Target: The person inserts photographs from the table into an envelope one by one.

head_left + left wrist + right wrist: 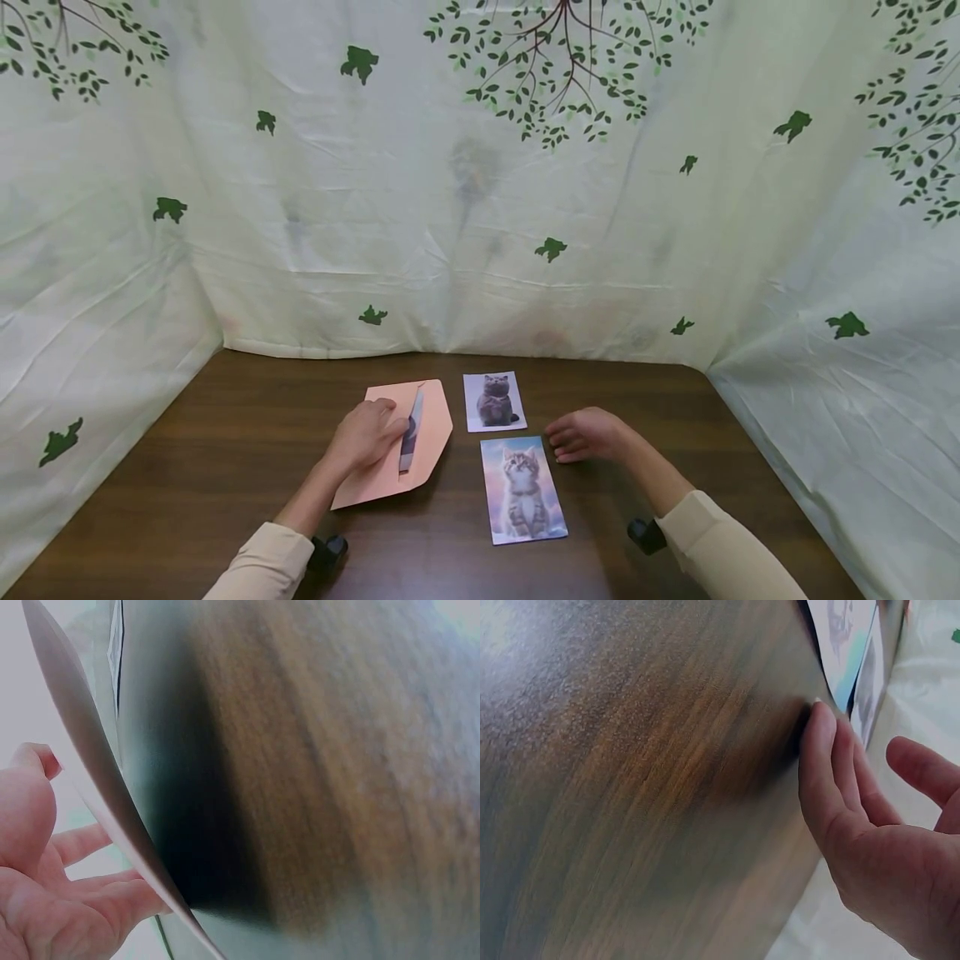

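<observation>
My left hand (367, 437) holds a pink envelope (431, 446), with the thumb at its opening and the fingers over its front. The envelope's flap points right, and a strip of a greyish picture (408, 458) shows in the opening. In the left wrist view, the tilted envelope (97, 765) appears edge-on beside the fingers, over a dark shadow. My right hand (588, 435) rests near the right edge of a kitten picture (525, 492), with nothing in its loosely bent fingers. Above that card lies a smaller picture of a grey cat (495, 402).
The brown wooden table (255, 450) extends around the cards and envelope. A white cloth (450, 275) printed with leaves and branches hangs behind and at both sides. Each wrist wears a small black camera, such as the wrist camera (647, 535) on the right.
</observation>
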`<state>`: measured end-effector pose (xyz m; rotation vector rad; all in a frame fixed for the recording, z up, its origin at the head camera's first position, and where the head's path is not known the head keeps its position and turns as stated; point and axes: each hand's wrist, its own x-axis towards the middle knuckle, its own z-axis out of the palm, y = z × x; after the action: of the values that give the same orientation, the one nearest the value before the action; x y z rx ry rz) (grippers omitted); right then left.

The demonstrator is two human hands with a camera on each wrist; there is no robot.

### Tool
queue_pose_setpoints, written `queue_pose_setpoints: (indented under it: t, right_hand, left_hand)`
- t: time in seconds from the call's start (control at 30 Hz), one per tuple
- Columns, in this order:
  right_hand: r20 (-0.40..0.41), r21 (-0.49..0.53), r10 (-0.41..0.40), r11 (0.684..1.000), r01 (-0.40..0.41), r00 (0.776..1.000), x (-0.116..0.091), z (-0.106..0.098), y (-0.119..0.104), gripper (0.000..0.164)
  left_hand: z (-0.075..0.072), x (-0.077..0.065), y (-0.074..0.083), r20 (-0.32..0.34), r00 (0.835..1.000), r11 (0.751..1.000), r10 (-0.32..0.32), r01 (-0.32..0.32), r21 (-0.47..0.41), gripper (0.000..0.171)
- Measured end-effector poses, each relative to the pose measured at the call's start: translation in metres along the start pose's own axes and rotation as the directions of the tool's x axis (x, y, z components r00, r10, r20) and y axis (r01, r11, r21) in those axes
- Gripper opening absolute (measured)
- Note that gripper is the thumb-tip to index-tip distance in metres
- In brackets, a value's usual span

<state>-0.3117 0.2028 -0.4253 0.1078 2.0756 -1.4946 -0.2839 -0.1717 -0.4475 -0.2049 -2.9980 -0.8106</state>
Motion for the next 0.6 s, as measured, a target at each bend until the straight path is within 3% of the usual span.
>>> queue_pose_setpoints:
  t: [0.33,0.6]
  right_hand:
    - [-0.050,-0.008,0.019,1.000,-0.019,0.999,0.0061,0.0046,0.0037,0.036]
    - [-0.043,0.002,0.013,1.000,-0.013,0.999,0.0074,0.0055,0.0013,0.035]
  left_hand:
    - [0.0022,0.0004,-0.0008,0.003,1.000,1.000,-0.018,0.018,-0.012,0.050]
    - [0.0006,0.0007,0.0005,-0.004,1.000,1.000,-0.007,0.007,0.005,0.050]
